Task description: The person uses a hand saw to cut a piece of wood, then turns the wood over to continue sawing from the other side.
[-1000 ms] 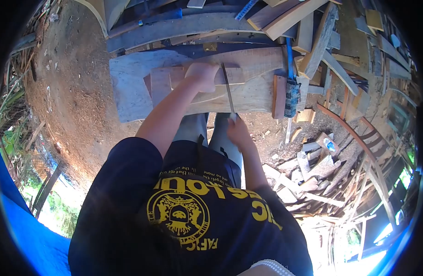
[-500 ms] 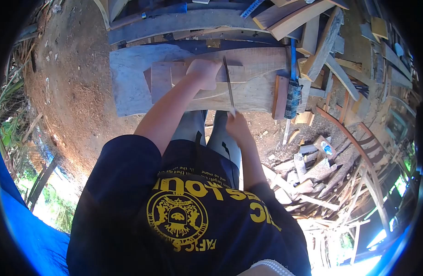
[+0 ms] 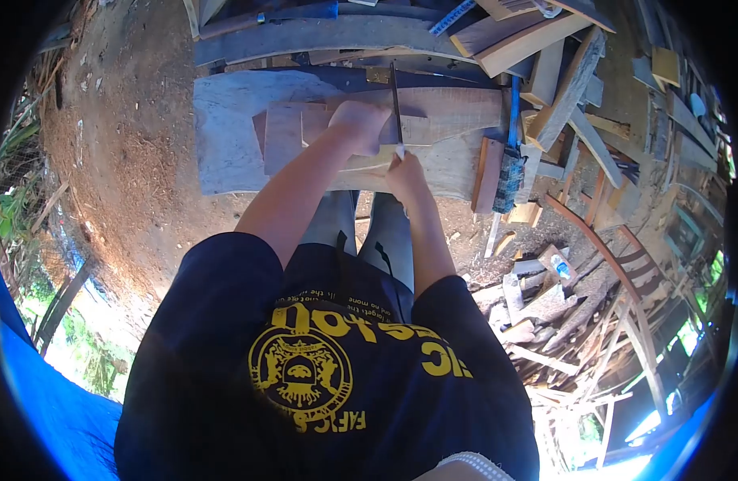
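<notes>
A long, thin saw [image 3: 396,104] lies across a flat piece of wood [image 3: 415,128], its light handle end inside the closed fingers of my right hand [image 3: 405,178]. Just left of the blade, my left hand [image 3: 361,126] presses on the same piece; its fingers look curled, though their tips are hard to make out. Under both is a broad wooden bench board [image 3: 225,160]. Another flat wood piece [image 3: 282,136] rests on it to the left.
On the bench's right end lie a reddish wood block [image 3: 488,175] and a blue-handled brush [image 3: 511,176]. Planks [image 3: 533,48] are stacked at the back right. Wood offcuts [image 3: 545,305] cover the ground at the lower right. A long beam [image 3: 321,40] runs behind the bench.
My right hand has moved forward, away from my body, and the saw has slid forward with it across the wood. My left hand stays at the same place on the piece.
</notes>
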Demonstrator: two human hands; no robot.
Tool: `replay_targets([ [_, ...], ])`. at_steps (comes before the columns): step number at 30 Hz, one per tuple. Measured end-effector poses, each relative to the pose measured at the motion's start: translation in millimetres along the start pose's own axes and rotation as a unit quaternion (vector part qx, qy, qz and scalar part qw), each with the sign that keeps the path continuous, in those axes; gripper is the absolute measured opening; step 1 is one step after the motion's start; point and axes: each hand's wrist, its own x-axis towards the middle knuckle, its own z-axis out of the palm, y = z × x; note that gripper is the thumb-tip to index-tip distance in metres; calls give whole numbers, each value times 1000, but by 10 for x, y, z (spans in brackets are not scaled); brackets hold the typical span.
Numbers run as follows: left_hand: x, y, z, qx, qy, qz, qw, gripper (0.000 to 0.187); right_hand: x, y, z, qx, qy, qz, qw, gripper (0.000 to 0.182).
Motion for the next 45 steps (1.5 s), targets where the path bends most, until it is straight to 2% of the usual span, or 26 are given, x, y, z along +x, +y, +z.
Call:
replay_targets([
  [2,13,-23,9,3,-4,2,1000,39,-62,-189,-47,-11,14,13,1000,33],
  [3,1,-24,17,5,-7,4,1000,39,-190,-52,-7,-8,14,15,1000,33],
  [5,27,-25,18,10,13,0,1000,38,-473,397,97,-60,75,-58,994,31],
  [8,19,-30,27,8,11,6,1000,38,-515,543,181,-48,36,-27,998,30],
  [11,50,-39,54,7,-6,-1,1000,39,-9,222,196,-14,28,-12,999,32],
  [14,3,23,-47,10,-7,-6,1000,40,-157,74,78,-16,11,15,1000,32],
  [17,38,5,-27,8,-6,-5,1000,39,-626,646,197,-42,36,-24,998,30],
  [20,51,2,5,17,-7,-7,1000,37,-706,621,189,-46,38,1,998,30],
  [21,48,4,13,20,-11,-4,1000,37,-587,502,164,-42,40,4,998,30],
  [23,38,21,33,26,8,-10,1000,36,-208,196,73,53,2,-4,999,31],
  [26,32,55,11,36,-3,-18,999,36,-216,158,114,35,38,-19,998,32],
  [27,34,57,4,43,-4,-11,999,36,-311,290,138,25,9,-1,1000,32],
  [30,50,57,56,54,3,-9,998,37,-773,603,191,10,33,-12,999,32],
  [34,23,70,110,71,23,-11,997,43,-464,552,206,35,41,-23,998,32],
  [36,18,72,139,82,25,-18,996,45,-106,477,227,97,1,-49,994,31],
  [40,-13,28,251,113,44,-4,993,47,-349,557,334,121,13,-83,989,30],
  [42,11,18,262,119,55,12,991,47,-560,674,438,62,80,-64,993,29],
  [45,37,5,291,114,63,10,991,46,-309,666,471,85,79,-72,991,29],
])
